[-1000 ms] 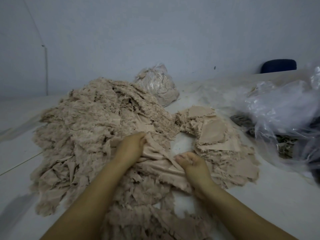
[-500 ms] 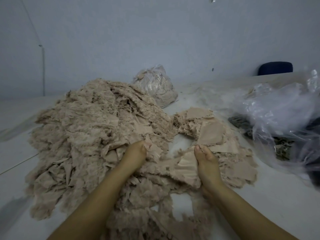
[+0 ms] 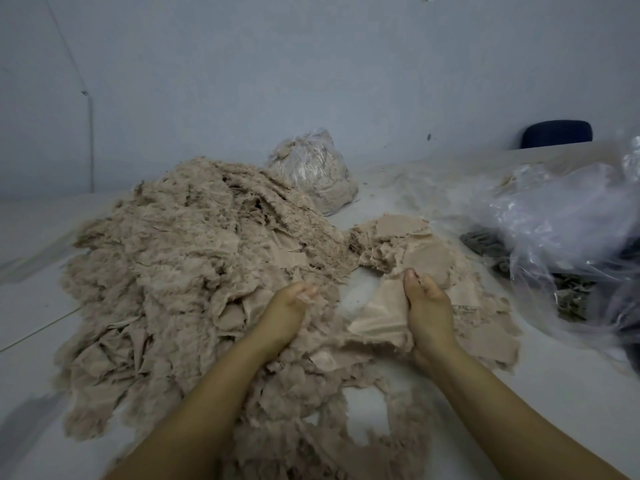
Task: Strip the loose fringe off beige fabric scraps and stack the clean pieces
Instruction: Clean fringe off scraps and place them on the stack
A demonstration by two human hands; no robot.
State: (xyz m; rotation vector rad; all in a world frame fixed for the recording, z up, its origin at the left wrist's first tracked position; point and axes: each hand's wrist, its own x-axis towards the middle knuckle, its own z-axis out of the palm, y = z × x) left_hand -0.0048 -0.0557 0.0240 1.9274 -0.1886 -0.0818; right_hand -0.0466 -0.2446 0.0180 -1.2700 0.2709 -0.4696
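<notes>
A big heap of fringed beige scraps (image 3: 194, 265) covers the left and middle of the white table. A flatter stack of clean beige pieces (image 3: 426, 251) lies to its right. My right hand (image 3: 427, 306) grips a beige scrap (image 3: 379, 317) at the stack's near edge, thumb pointing away from me. My left hand (image 3: 289, 313) rests on the heap's right side with its fingers closed on a wisp of fringe (image 3: 308, 295). More loose fringe (image 3: 311, 410) lies between my forearms.
A clear plastic bag stuffed with beige material (image 3: 313, 171) stands behind the heap by the wall. Crumpled clear plastic (image 3: 568, 223) with dark scraps (image 3: 491, 244) fills the right side. A dark blue chair back (image 3: 556, 133) shows beyond the table (image 3: 554, 393).
My right hand has carried the scrap right, from the gap between the piles to the clean stack's edge. My left hand stayed on the heap, holding torn-off fringe.
</notes>
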